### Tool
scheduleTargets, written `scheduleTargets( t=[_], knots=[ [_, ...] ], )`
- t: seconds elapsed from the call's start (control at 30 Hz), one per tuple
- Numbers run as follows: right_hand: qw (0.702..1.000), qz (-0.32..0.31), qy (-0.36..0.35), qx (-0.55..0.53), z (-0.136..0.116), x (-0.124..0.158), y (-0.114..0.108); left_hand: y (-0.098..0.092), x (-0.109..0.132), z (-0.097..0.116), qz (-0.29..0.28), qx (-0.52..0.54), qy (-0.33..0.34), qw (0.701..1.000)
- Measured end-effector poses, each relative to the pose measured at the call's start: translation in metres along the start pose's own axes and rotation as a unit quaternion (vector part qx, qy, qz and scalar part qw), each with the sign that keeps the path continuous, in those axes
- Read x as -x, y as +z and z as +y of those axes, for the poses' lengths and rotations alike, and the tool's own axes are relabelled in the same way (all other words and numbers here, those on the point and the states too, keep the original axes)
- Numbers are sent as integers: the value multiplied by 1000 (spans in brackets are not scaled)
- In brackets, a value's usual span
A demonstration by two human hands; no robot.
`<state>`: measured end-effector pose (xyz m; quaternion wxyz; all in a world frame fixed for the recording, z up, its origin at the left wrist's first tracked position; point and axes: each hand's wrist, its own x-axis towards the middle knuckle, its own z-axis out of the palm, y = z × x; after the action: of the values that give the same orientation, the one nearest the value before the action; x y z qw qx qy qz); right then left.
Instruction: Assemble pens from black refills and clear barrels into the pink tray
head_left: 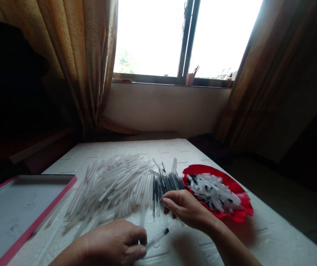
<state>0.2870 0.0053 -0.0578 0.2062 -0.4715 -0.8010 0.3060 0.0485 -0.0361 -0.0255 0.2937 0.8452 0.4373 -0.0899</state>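
My left hand (119,240) is closed around a clear pen barrel (157,238) with a black end pointing up and to the right. My right hand (186,208) hovers by the near end of the dark ink refills (168,183), thumb and fingers pinched together. Whatever is between those fingertips is hidden. To the left of the refills spreads a large pile of clear pen barrels (116,181). A red wavy-edged dish (245,201), just beyond my right wrist, contains clear pen caps (214,188) mixed with small black pieces.
At the left lies a shallow white tray (17,210) with a pink-red rim. The white table (169,146) has a brick-like pattern and ends at the right. Behind it are a window, gold curtains (75,48) and a pink cup (190,78) on the sill.
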Motion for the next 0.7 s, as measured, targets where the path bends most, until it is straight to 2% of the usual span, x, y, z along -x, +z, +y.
scheduleTargets(
  t=[0.2, 0.3, 0.4, 0.7],
  knots=[
    [979, -154, 31, -133, 2, 10, 1, -4, 1, -6, 13, 79, 5, 997],
    [966, -187, 51, -169, -1, 11, -3, -4, 0, -8, 38, 68, 16, 997],
    [965, -172, 59, -186, 0, 11, -3, -4, -2, -10, 72, 52, 9, 996],
    [963, -42, 48, -263, 1, 4, 3, -9, -8, -17, 186, 118, -5, 975]
  ],
)
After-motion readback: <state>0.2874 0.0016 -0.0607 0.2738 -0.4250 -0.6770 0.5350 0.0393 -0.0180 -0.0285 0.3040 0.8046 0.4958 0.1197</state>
